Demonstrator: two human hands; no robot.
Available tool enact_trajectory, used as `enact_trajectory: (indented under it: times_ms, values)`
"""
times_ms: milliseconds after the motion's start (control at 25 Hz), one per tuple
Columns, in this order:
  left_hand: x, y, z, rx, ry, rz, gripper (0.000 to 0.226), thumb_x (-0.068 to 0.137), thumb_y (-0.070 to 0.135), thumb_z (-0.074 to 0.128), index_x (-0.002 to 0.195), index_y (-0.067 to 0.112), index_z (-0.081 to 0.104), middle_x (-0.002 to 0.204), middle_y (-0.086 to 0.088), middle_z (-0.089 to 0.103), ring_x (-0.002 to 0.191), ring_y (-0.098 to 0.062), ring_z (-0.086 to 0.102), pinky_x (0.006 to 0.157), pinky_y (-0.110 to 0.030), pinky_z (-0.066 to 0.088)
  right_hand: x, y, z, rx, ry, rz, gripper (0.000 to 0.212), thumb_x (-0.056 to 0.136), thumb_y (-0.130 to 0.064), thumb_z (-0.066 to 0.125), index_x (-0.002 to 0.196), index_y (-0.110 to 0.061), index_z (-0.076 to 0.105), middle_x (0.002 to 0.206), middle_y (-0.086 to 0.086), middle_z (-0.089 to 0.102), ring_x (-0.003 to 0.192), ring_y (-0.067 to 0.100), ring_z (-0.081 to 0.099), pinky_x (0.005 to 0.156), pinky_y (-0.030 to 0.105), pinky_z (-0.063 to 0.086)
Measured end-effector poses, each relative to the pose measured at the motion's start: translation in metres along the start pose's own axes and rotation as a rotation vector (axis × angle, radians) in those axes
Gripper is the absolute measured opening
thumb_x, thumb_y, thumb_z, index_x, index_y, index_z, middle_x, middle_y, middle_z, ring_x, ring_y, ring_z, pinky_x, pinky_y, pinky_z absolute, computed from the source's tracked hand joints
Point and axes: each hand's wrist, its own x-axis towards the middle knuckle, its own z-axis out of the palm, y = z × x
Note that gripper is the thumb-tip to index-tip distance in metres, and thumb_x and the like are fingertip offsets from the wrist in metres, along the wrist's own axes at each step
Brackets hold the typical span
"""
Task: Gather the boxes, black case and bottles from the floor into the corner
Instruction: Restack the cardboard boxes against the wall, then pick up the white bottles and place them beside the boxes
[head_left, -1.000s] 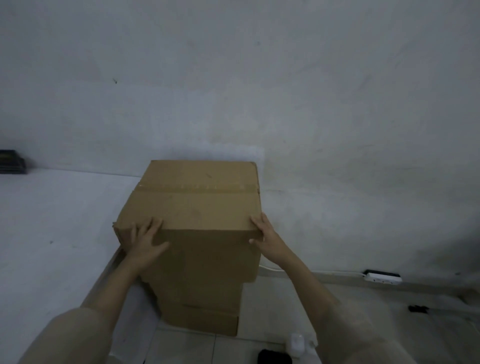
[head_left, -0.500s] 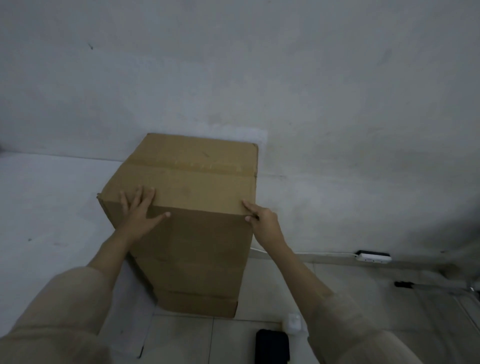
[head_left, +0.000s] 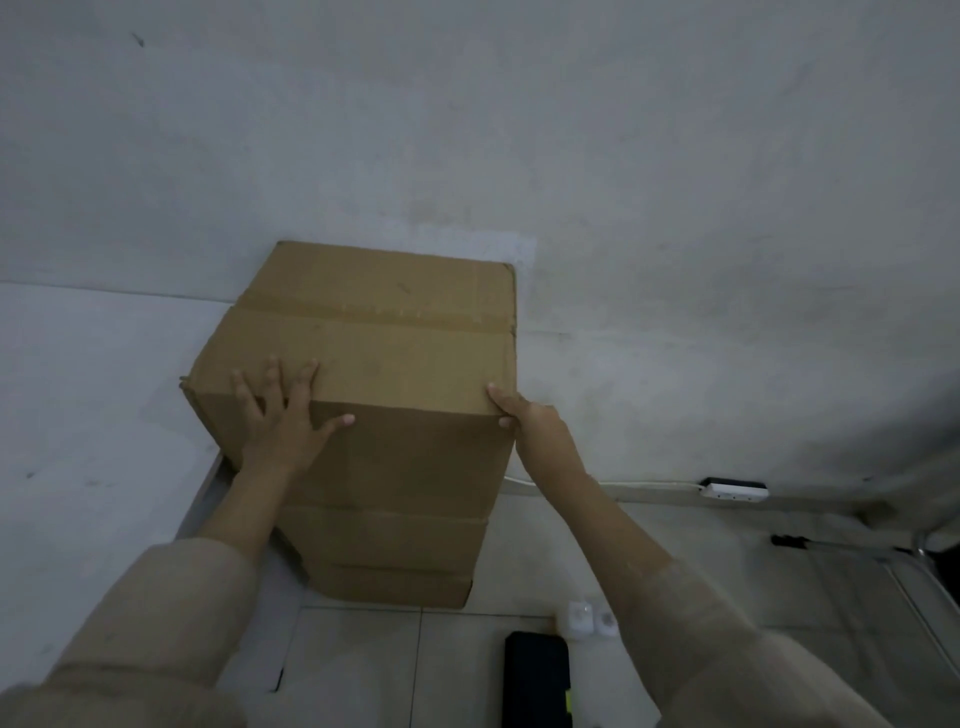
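Matte taped cardboard box tops stack; left hand flat, splayed; right hand pinches its corner edge.

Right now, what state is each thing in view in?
Top box: taped shut, on top of the stack in the corner.
Lower boxes: stacked under it, on the floor.
Left hand: fingers spread, flat on the top box's near edge.
Right hand: touching the top box's right corner; grip unclear.
Black case: closed, flat on the floor.
Bottles: upright on the floor, capped.
Power strip: lying along the wall.
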Motion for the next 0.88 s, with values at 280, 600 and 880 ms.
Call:
enact_trajectory:
  times_ms: [280, 600, 880]
  values:
    - [-0.045, 0.037, 0.003, -0.097, -0.001, 0.061, 0.073, 0.092, 0.030, 0.048, 0.149, 0.019, 0.004, 0.159, -0.011, -0.008, 0.145, -0.034, -0.012, 0.118, -0.047, 0.000, 0.014, -0.012, -0.021, 0.300, -0.065, 0.224, 0.033, 0.091, -0.019, 0.055, 0.124, -0.016, 0.062, 0.122, 0.009, 0.066, 0.111, 0.022, 0.061, 0.085, 0.024, 0.042]
    - [-0.144, 0.068, 0.092, -0.245, -0.332, 0.149, 0.050, 0.091, 0.008, 0.051, 0.139, 0.007, 0.038, 0.152, -0.012, 0.030, 0.143, -0.030, 0.019, 0.116, -0.030, 0.016, -0.075, 0.107, 0.009, 0.385, -0.267, -0.072, 0.061, 0.096, -0.002, 0.045, 0.149, -0.015, 0.017, 0.156, 0.006, 0.021, 0.141, 0.022, 0.028, 0.105, 0.014, 0.029]
    - [-0.225, 0.108, 0.180, -0.361, -0.476, -0.038, 0.038, 0.093, 0.009, 0.047, 0.131, 0.009, 0.049, 0.147, -0.013, 0.036, 0.138, -0.026, 0.027, 0.114, -0.029, 0.018, -0.165, 0.266, 0.035, 0.410, -0.342, 0.313, 0.040, 0.096, -0.002, 0.045, 0.136, -0.005, 0.045, 0.144, 0.012, 0.044, 0.133, 0.022, 0.041, 0.094, 0.008, 0.030]
